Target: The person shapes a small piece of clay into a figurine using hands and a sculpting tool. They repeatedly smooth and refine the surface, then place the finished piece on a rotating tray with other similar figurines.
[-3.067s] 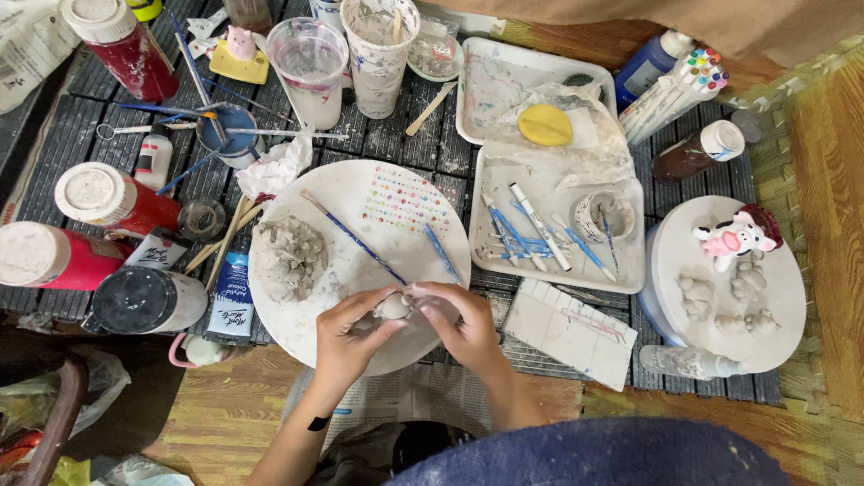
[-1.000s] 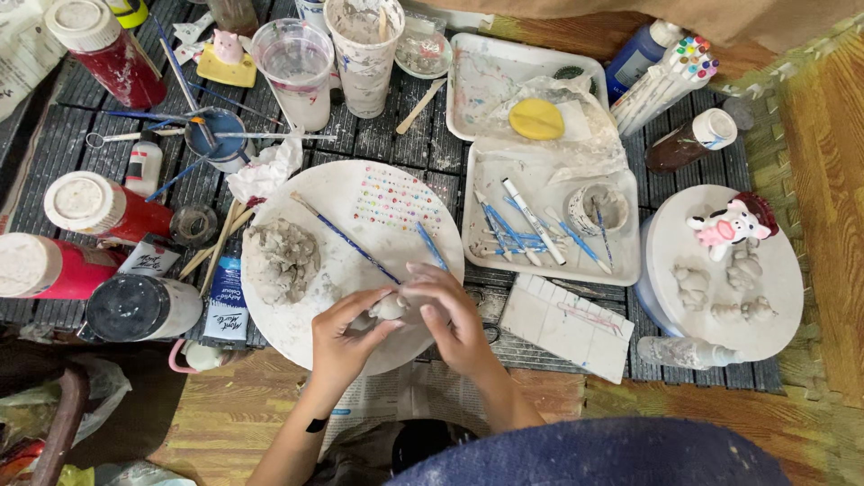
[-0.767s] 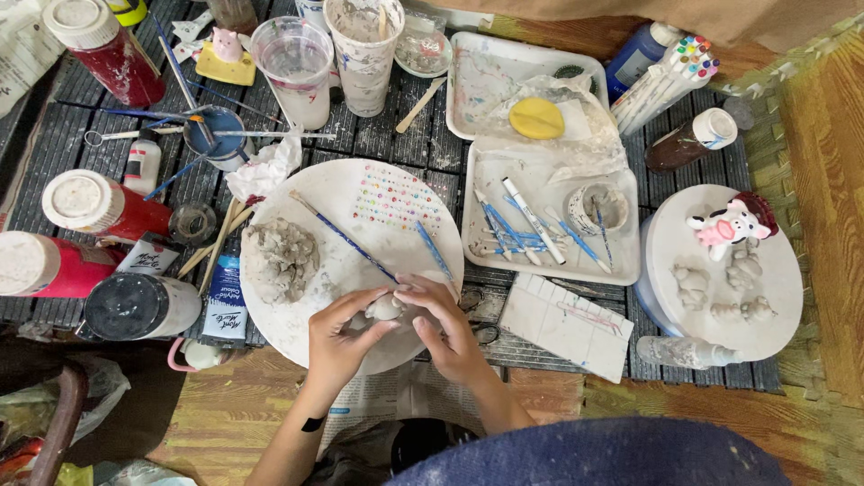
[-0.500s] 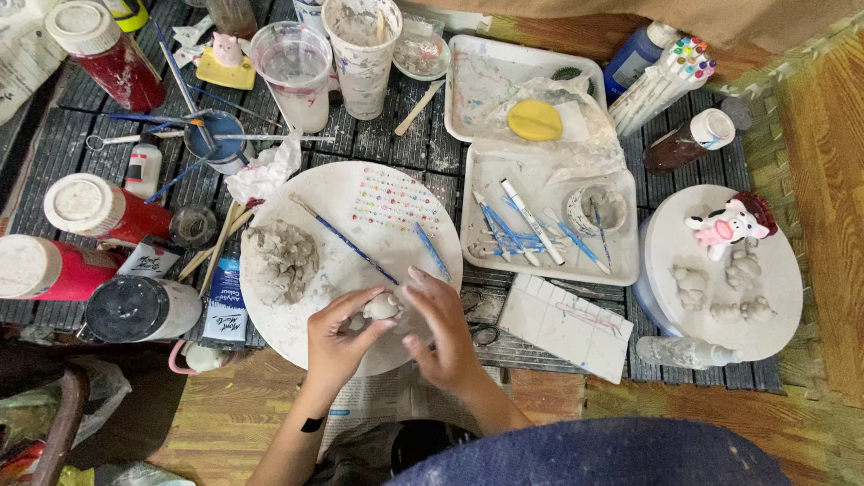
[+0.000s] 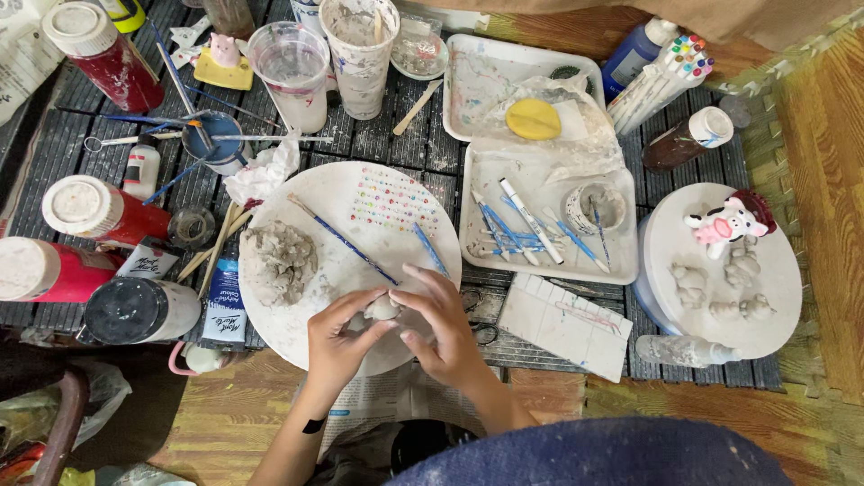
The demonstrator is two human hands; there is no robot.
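— Clay lump (image 5: 384,309), small and pale grey, sits pinched between both hands over the near edge of a round white board (image 5: 360,207). How are the hands set?

— Left hand (image 5: 337,346) curls up from below, fingers closed around the lump's near side; right hand (image 5: 445,328) arches over it, thumb and fingertips pressing from the right. Both are closed on the clay, neither spread flat.

— What lies just beyond them?

— On the same board: a larger mound of grey clay (image 5: 281,261) to the left, a long blue-handled brush (image 5: 346,241) lying diagonally, and a sheet of small coloured dots (image 5: 391,200) toward the far side.

— And the containers?

— Left of the board, a blue-and-white tube (image 5: 225,301) lies flat with a printed label (text not reproduced). Beside it, a black-capped jar (image 5: 135,309) on its side, and two red paint bottles (image 5: 99,211) with white caps. A third red bottle (image 5: 103,58) stands at the far left corner.

— To the right?

— A white rectangular tray (image 5: 621,261) holding blue pens, then a second round board (image 5: 774,279) carrying a painted pink-and-white figurine (image 5: 724,225) and unpainted clay pieces. Far right, a brown bottle (image 5: 686,139) with a white cap lies next to a bundle of markers (image 5: 661,76).
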